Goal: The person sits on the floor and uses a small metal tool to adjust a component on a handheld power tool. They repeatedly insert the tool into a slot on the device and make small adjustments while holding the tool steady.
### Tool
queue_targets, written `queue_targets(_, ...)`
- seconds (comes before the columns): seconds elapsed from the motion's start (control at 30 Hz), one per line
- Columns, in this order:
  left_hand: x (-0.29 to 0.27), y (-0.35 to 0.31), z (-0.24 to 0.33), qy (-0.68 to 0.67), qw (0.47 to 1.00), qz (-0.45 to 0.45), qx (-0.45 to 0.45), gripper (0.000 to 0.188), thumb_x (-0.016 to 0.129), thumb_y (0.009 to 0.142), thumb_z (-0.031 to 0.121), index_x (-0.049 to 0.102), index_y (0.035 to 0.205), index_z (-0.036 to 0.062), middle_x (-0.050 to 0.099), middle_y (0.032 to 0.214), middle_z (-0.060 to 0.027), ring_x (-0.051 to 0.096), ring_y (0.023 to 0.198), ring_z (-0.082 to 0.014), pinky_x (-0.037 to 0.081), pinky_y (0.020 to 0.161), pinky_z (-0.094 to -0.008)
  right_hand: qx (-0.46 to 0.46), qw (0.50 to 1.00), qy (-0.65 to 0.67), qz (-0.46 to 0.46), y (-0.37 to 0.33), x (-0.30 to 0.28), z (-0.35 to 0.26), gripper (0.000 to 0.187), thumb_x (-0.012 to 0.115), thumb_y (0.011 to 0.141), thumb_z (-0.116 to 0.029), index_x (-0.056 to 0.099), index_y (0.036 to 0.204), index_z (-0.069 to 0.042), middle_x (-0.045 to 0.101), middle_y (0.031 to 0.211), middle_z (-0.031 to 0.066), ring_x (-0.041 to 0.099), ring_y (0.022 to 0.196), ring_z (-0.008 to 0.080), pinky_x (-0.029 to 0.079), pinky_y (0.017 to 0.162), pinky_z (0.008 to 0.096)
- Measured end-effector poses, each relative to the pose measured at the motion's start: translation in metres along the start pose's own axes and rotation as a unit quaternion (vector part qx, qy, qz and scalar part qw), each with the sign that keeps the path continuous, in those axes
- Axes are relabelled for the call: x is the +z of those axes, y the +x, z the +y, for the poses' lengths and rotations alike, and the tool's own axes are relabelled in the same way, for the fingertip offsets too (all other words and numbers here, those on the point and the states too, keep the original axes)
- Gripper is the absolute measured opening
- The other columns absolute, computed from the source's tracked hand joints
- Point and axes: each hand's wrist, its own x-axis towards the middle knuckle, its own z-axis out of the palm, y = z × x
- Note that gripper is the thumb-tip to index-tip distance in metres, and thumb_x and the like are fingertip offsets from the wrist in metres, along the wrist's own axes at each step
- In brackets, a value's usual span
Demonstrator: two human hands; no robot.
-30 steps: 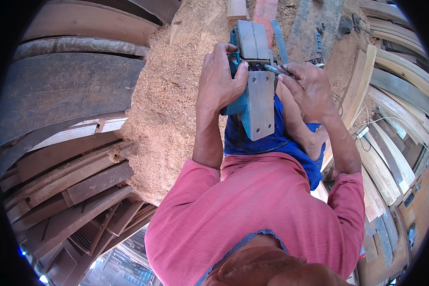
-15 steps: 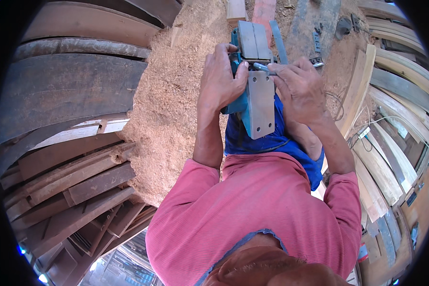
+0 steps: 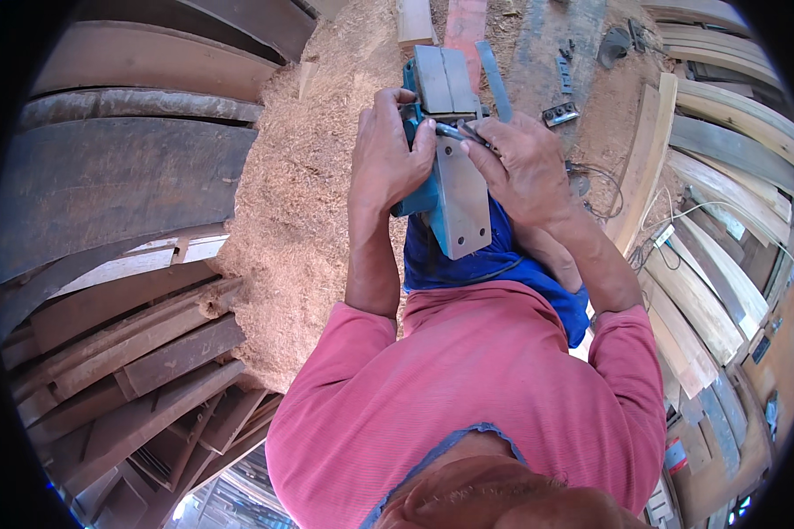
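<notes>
Over the blue shorts (image 3: 512, 271), out ahead of the pink shirt (image 3: 468, 388), sits a planer (image 3: 466, 207); whether it rests on the lap or is held clear can't be made out. Gap between its two plates is mostly covered by fingers and a slim metal tool (image 3: 448, 130); the tool's grip end is lost inside the right hand (image 3: 522, 167), so its exact kind is unclear. Lower left side of the planer's body is partly behind the left hand (image 3: 390, 159).

Long axis runs away from the chest, far end leaning a little left; flat plates face up at the camera. Body teal-blue, plates dull silver. Far plate has a lengthwise groove; near plate is smooth, with dark screw holes near its ends, part of it under the right hand.

Left fingers wrap the planer's left side, thumb at the plate gap. Right fingers pinch the tool, which lies across the gap toward the left thumb. Metal strip (image 3: 495, 81) just beyond the right hand, sawdust (image 3: 300, 194) at left, boards (image 3: 697, 291) at right, bent by the lens.
</notes>
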Motion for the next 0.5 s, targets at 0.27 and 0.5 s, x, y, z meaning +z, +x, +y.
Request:
queue_targets(0.27,0.0,0.001,-0.002,-0.02,0.999,0.011,0.022,0.052,0.072,0.096,0.021,0.054,0.139,-0.0033,0.069,0.122,-0.0291,0.064,0.115,-0.0459,0.051,0.102,-0.0552,0.064,0.98,-0.146,0.119,0.017,0.01,0.114,0.022,0.065,0.107,-0.02,0.077,0.124,-0.012,0.076,0.101,0.0178,0.07,0.095,0.0391,0.054,0.086,0.0524)
queue_targets(0.5,0.005,-0.002,-0.009,0.001,0.991,0.073,0.108,0.046,0.065,0.093,0.008,0.062,0.139,0.0033,0.065,0.136,-0.0254,0.06,0.132,-0.0414,0.045,0.116,-0.0515,0.119,0.943,-0.309,0.032,0.018,0.07,0.259,0.032,0.065,0.099,-0.017,0.081,0.126,-0.019,0.077,0.119,0.0167,0.072,0.107,0.0417,0.055,0.096,0.0575)
